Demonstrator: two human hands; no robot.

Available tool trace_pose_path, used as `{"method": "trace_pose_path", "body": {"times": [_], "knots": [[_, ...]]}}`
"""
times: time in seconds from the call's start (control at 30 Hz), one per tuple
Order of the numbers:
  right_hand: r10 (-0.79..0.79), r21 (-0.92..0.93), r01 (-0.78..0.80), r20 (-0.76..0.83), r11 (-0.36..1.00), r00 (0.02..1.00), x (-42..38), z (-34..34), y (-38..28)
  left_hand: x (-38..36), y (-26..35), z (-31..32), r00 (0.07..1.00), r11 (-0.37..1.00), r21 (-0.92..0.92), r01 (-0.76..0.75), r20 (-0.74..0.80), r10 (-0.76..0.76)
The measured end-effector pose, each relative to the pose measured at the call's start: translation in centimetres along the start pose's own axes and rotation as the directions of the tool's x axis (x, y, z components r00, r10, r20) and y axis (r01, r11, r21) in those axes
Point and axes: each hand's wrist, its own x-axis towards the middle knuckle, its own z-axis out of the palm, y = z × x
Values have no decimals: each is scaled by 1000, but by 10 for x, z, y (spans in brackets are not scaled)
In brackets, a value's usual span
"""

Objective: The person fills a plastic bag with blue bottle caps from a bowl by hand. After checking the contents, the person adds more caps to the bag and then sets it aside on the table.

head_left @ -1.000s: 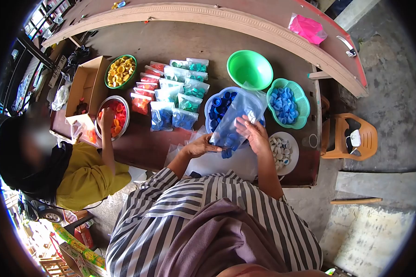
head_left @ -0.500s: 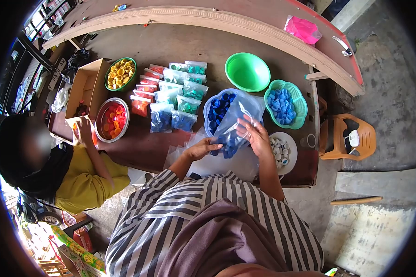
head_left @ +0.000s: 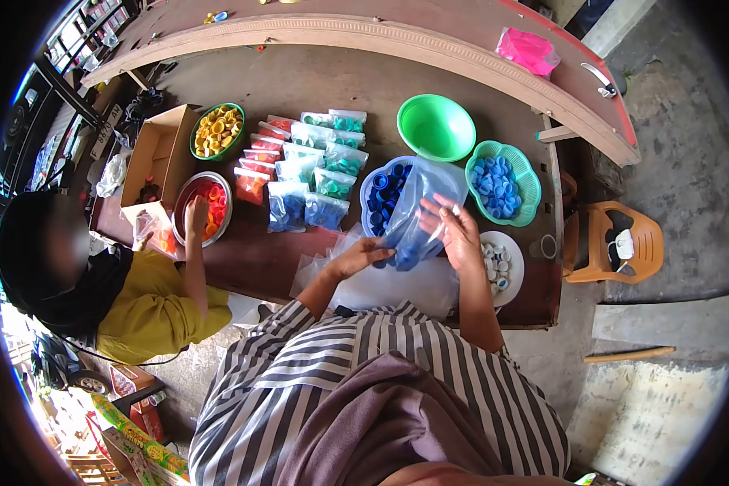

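Note:
A clear plastic bag (head_left: 417, 206) with dark blue bottle caps in its bottom hangs in front of me. My left hand (head_left: 363, 257) pinches it low on its left side, thumb and fingers closed. Beside its right edge is my right hand (head_left: 459, 236), fingers spread and apparently holding nothing. Just behind the bag, and partly hidden by it, stands a pale blue basin (head_left: 366, 212) of dark blue caps (head_left: 383, 193). Under my hands lie sheets of clear plastic (head_left: 393, 290). A white plate (head_left: 517, 267) of white caps is right of my right hand.
Filled bags (head_left: 300, 166) lie in rows. Around them are a green bowl (head_left: 436, 125), a teal basket (head_left: 530, 190) of light blue caps, yellow caps (head_left: 218, 130) and a cardboard box (head_left: 155, 154). At left, a co-worker's hand (head_left: 195, 217) reaches into a metal bowl (head_left: 228, 212) of red caps.
My left hand keeps its grip on the bag while my right hand shifts slightly and its fingers turn. The co-worker's hand has moved into the bowl of red caps.

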Motion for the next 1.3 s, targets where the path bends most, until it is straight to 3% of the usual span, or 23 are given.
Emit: {"method": "trace_pose_path", "body": {"times": [0.03, 0.1, 0.17, 0.23, 0.27, 0.3, 0.37, 0.47, 0.57, 0.67, 0.8, 0.87, 0.9, 0.97, 1.1, 1.17, 1.3], "knots": [[0, -1, 0, 1, 1000, 1000, -2, 5, -7, 4, 9, -2, 1000, 1000, 0, -1, 0, 1], [-187, -159, 210, 149, 965, 971, -5, 13, -20, 16, 30, -7, 952, 863, 430, -265, -24, 304], [-254, -293, 324, 254, 899, 933, -15, 21, -29, 15, 64, 1, 783, 695, 472, -543, -13, 621], [-188, -413, 316, 322, 854, 928, -24, 14, -15, 9, 80, 1, 751, 629, 549, -551, -3, 660], [24, -648, 102, 183, 754, 983, -31, 8, -9, 8, 77, -1, 720, 567, 599, -566, 24, 694], [-106, -645, 299, 320, 703, 942, -36, 7, 2, 6, 74, -3, 687, 501, 644, -578, 53, 724], [-108, -711, 383, 400, 590, 910, -44, -10, 37, 1, 39, -4, 686, 486, 702, -521, 5, 728], [-25, -795, 306, 345, 524, 938, -66, -35, 76, -20, -16, -2, 766, 547, 709, -445, -15, 643], [-6, -743, 226, 287, 630, 958, -85, -36, 89, -43, -35, 8, 778, 566, 711, -416, -43, 626], [-39, -736, 240, 280, 633, 959, -92, -39, 97, -54, -40, 11, 751, 485, 762, -430, 3, 661], [-24, -755, 228, 270, 615, 962, -87, -44, 99, -53, -51, 9, 773, 513, 748, -420, 0, 634], [63, -731, 81, 167, 678, 984, -86, -43, 97, -52, -52, 12, 817, 642, 693, -329, -131, 561], [60, -730, 81, 165, 678, 984, -84, -42, 98, -50, -53, 13, 818, 640, 693, -331, -128, 561], [-2, -729, 52, 69, 682, 998, -81, -40, 100, -48, -52, 16, 824, 713, 665, -222, -263, 502], [-132, -773, 125, 54, 622, 990, -78, -48, 112, -40, -58, 15, 815, 732, 656, -184, -314, 487], [-56, -630, 25, -29, 776, 998, -77, -52, 118, -39, -59, 16, 831, 772, 614, -162, -337, 442], [-37, -573, -2, -56, 820, 998, -75, -55, 123, -39, -57, 21, 876, 825, 557, -99, -345, 338]]}}
